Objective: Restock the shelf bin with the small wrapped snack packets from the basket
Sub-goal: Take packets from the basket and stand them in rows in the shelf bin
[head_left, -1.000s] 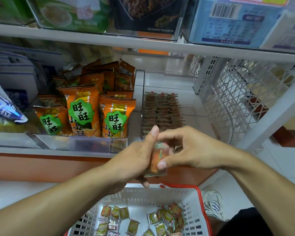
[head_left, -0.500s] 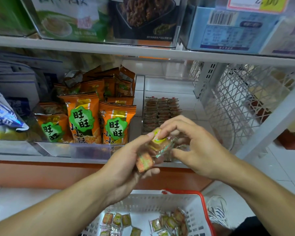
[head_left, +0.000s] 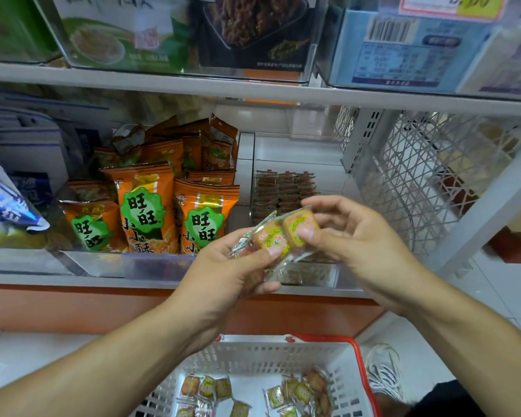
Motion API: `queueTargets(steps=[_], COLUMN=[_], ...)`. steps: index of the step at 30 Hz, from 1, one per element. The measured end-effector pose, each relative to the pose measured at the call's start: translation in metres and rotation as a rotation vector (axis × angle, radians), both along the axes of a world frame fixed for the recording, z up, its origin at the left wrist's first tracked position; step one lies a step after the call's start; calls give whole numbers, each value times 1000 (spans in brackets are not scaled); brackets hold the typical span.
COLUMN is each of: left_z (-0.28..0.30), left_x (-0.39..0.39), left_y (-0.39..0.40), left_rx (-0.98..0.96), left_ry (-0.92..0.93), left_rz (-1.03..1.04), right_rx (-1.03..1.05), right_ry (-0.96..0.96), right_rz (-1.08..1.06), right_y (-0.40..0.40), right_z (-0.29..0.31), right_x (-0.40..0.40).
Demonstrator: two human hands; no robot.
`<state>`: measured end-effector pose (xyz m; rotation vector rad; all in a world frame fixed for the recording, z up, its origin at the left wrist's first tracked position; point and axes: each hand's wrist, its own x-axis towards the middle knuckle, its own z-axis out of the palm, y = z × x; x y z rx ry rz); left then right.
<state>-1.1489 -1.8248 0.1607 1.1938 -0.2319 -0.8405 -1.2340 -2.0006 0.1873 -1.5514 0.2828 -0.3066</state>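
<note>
My left hand [head_left: 223, 272] holds a small bunch of clear-wrapped snack packets [head_left: 268, 239] in front of the shelf. My right hand [head_left: 352, 236] pinches one packet [head_left: 300, 225] at the right end of that bunch between thumb and fingers. Behind the hands stands the clear shelf bin [head_left: 310, 275], with rows of the same brown packets [head_left: 283, 191] stacked inside. Below, the white basket with a red rim [head_left: 283, 353] holds several more loose packets [head_left: 298, 392].
Orange snack bags [head_left: 146, 209] fill the clear bin to the left. A blue-white bag [head_left: 3, 206] lies far left. A white wire mesh panel [head_left: 418, 182] closes the shelf's right end. The upper shelf [head_left: 253, 91] carries boxed goods. A shoe [head_left: 382, 371] stands beside the basket.
Both hands rose from just above the basket to bin height. The packets turned from edge-on to face-up, and my right hand shifted to pinch a single packet at the bunch's right end.
</note>
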Motion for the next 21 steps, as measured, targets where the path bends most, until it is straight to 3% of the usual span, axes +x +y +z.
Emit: queueTargets(steps=[5, 8, 10, 15, 21], left_z=[-2, -4, -4, -7, -9], left_x=[2, 1, 0, 0, 3], left_y=[0, 0, -1, 1, 1], left_rx=[0, 31, 45, 80, 127], left_ry=[27, 6, -39, -114, -175], left_rz=[38, 82, 80, 66, 28], right_rx=[202, 225, 192, 171, 3], right_ry=[20, 73, 93, 131, 169], right_rz=[-80, 47, 103, -13, 162], right_y=[-10, -11, -6, -1, -18], right_z=[6, 8, 6, -1, 6], right_x=[1, -2, -2, -1, -7])
